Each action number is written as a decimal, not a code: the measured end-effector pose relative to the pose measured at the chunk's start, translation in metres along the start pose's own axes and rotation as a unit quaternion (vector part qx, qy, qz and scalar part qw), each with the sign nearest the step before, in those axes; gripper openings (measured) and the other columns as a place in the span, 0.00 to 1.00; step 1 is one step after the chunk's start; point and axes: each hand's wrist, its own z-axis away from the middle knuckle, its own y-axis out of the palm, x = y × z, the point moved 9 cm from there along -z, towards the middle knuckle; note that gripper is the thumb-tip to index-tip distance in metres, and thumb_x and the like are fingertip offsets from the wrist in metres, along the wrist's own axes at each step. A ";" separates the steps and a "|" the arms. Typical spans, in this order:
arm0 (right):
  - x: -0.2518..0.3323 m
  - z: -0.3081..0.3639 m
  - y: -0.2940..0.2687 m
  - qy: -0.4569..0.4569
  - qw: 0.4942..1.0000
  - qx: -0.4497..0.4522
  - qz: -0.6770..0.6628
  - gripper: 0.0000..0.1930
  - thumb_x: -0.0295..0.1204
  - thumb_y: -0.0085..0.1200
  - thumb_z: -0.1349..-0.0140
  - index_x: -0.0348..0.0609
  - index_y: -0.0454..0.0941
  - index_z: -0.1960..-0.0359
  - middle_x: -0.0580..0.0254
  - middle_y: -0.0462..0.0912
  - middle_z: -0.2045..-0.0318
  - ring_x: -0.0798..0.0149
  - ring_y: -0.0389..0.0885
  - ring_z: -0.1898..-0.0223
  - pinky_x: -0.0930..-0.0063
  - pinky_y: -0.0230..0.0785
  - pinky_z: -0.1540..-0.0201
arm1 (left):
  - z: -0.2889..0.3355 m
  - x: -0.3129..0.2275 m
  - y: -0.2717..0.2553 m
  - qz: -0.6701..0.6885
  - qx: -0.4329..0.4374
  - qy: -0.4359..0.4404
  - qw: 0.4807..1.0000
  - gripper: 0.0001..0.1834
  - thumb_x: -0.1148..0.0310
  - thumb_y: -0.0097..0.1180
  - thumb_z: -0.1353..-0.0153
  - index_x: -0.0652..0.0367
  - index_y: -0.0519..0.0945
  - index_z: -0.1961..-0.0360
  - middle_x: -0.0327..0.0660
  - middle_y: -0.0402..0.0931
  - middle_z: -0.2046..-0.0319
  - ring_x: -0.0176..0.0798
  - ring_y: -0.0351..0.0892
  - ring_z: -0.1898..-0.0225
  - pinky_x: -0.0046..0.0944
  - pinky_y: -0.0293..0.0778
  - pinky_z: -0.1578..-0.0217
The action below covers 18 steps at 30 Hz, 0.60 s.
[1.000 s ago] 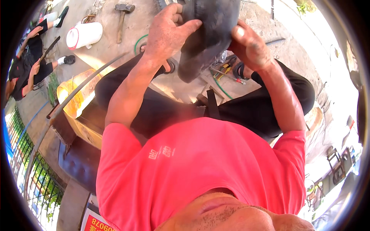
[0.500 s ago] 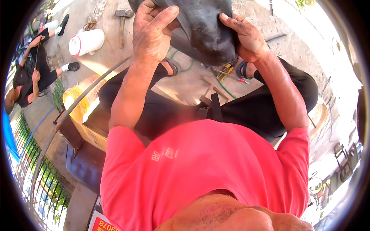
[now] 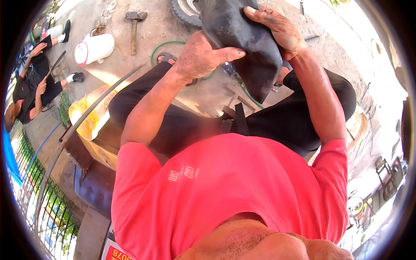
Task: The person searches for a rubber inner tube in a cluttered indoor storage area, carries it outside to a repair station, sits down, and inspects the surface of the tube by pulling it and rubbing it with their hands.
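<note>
A limp black rubber inner tube [image 3: 245,41] hangs folded in front of me, running out of the top of the view. Its lower fold droops to a blunt point between my knees. My left hand [image 3: 201,56] grips its left side, thumb laid across the front and fingers hidden behind. At the upper right edge, my right hand [image 3: 281,32] pinches it with the thumb on top; the other fingers are behind the rubber. Partly covered by the tube, a tyre on a wheel [image 3: 184,12] lies on the ground beyond my left hand.
A sledgehammer [image 3: 134,32], a white bucket [image 3: 95,48] and a yellow bucket [image 3: 89,115] are to my left, with a curved rod [image 3: 97,104] crossing nearby. Green hose [image 3: 159,47] lies near my feet. Farther left, another person [image 3: 39,78] sits holding a stick.
The tube has come down and swung toward me, its fold now lower. My left hand has moved down and right along it, and the tyre has come into sight.
</note>
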 end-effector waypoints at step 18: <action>-0.016 0.006 0.012 -0.090 0.977 -0.046 0.190 0.26 0.42 0.62 0.36 0.40 0.76 0.40 0.61 0.84 0.54 0.69 0.81 0.55 0.74 0.72 0.48 | 0.021 -0.043 -0.106 -0.360 -0.365 0.204 0.834 0.18 0.65 0.57 0.35 0.68 0.81 0.50 0.50 0.83 0.54 0.48 0.83 0.53 0.43 0.76 0.51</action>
